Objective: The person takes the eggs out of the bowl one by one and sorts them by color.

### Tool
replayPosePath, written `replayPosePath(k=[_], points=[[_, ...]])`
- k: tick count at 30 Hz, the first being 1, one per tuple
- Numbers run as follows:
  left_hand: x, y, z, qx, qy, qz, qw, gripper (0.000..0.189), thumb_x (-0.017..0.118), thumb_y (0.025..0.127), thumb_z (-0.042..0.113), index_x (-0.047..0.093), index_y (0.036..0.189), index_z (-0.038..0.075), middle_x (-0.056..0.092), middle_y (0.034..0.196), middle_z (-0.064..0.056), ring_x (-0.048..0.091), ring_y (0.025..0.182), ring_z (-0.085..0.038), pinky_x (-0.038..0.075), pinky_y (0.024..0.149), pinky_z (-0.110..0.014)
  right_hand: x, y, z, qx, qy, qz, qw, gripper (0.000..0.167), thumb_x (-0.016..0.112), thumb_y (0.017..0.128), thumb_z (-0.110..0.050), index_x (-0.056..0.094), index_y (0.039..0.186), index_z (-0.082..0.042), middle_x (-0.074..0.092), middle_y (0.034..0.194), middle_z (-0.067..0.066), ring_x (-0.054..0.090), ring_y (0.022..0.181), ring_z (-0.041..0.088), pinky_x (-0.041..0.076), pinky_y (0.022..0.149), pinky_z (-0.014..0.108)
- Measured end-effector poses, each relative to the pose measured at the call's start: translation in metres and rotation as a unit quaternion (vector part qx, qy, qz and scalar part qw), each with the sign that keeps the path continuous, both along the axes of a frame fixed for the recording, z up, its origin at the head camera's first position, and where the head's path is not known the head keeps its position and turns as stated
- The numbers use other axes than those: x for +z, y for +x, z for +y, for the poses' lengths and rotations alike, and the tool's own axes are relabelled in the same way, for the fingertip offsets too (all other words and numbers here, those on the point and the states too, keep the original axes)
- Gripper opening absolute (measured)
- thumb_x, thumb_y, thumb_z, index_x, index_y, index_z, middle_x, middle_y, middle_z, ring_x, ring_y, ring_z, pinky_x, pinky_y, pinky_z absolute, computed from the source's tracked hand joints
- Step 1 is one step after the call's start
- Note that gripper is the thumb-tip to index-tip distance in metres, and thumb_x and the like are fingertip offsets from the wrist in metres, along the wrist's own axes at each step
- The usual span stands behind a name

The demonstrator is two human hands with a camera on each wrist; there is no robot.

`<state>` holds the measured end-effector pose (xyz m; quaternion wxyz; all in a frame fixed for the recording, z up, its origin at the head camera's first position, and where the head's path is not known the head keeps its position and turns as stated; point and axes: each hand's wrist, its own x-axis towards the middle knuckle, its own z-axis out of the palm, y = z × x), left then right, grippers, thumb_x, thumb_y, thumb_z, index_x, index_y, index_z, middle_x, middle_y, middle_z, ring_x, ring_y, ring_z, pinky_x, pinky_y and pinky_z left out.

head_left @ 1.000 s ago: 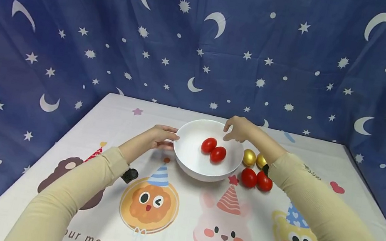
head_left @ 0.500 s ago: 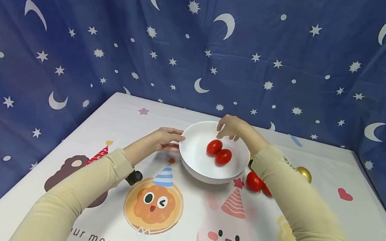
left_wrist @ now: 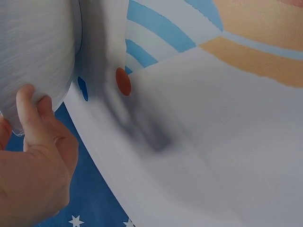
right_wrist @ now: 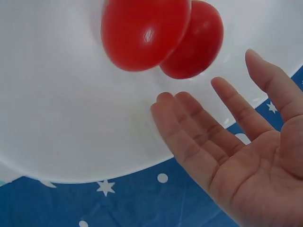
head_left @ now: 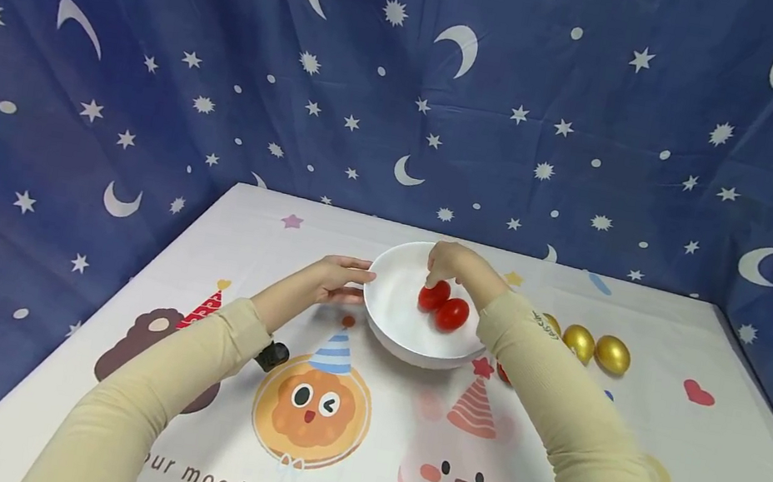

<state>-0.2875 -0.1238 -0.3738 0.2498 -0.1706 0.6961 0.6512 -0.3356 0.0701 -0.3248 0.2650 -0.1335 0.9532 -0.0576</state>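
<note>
My left hand (head_left: 338, 277) holds the left side of a white bowl (head_left: 385, 317), thumb at the rim and fingers on the outer wall. In the left wrist view its fingertips press the bowl's outside (left_wrist: 35, 52). Two glossy red eggs (head_left: 452, 315) lie side by side in the bowl. Over the bowl's far right part reaches my right hand (head_left: 454, 263), its fingertips close to the farther egg. In the right wrist view the right hand (right_wrist: 241, 151) has loosely spread fingers, with a gap between them and the red eggs (right_wrist: 147, 35).
Several gold eggs (head_left: 578, 343) lie on the table right of the bowl, partly behind the right sleeve (head_left: 534, 365). A red egg (head_left: 504, 373) peeks out beside that sleeve. A blue star-and-moon curtain (head_left: 371, 146) hangs behind the cartoon-printed tablecloth (head_left: 264, 247).
My right hand has moved left and down from the bowl's right rim to the red eggs inside. The left hand keeps its hold on the bowl. The head view has shifted slightly.
</note>
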Motion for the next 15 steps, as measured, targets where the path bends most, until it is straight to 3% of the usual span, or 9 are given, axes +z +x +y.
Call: replayPosePath(k=[6, 11, 13, 15], points=[[0.001, 0.0, 0.0, -0.002, -0.002, -0.003, 1.0, 0.05, 0.062, 0.092, 0.015, 0.047, 0.139, 0.017, 0.053, 0.132, -0.012, 0.064, 0.071, -0.01, 0.06, 0.062, -0.017, -0.017, -0.017, -0.007, 0.0, 0.023, -0.003, 0.9997, 0.029, 0.067, 0.084, -0.016, 0.061, 0.108, -0.001, 0.059, 0.1, 0.01, 0.058, 0.099, 0.027, 0.059, 0.083, 0.035], [0.0, -0.001, -0.002, 0.002, 0.0, 0.005, 1.0, 0.048, 0.062, 0.092, 0.014, 0.049, 0.138, 0.016, 0.054, 0.13, -0.011, 0.063, 0.075, -0.012, 0.06, 0.06, -0.016, -0.074, -0.076, -0.006, 0.025, 0.041, -0.022, 0.9986, 0.028, 0.072, 0.079, -0.027, 0.062, 0.091, -0.004, 0.058, 0.086, 0.007, 0.055, 0.082, 0.023, 0.056, 0.074, 0.031], [-0.001, -0.001, -0.002, 0.001, 0.002, 0.007, 1.0, 0.047, 0.062, 0.092, 0.013, 0.049, 0.137, 0.015, 0.054, 0.13, -0.011, 0.063, 0.077, -0.013, 0.06, 0.06, -0.016, -0.106, -0.106, -0.004, 0.019, 0.051, -0.036, 0.9979, 0.032, 0.075, 0.077, -0.032, 0.062, 0.089, -0.005, 0.057, 0.085, 0.007, 0.054, 0.081, 0.023, 0.055, 0.071, 0.033], [-0.002, -0.001, 0.0, -0.001, 0.003, 0.005, 1.0, 0.047, 0.062, 0.091, 0.013, 0.05, 0.137, 0.015, 0.054, 0.13, -0.011, 0.063, 0.079, -0.013, 0.06, 0.06, -0.017, -0.109, -0.103, -0.002, 0.004, 0.053, -0.04, 0.9978, 0.032, 0.072, 0.08, -0.031, 0.062, 0.093, -0.003, 0.058, 0.089, 0.008, 0.054, 0.086, 0.025, 0.055, 0.077, 0.035]])
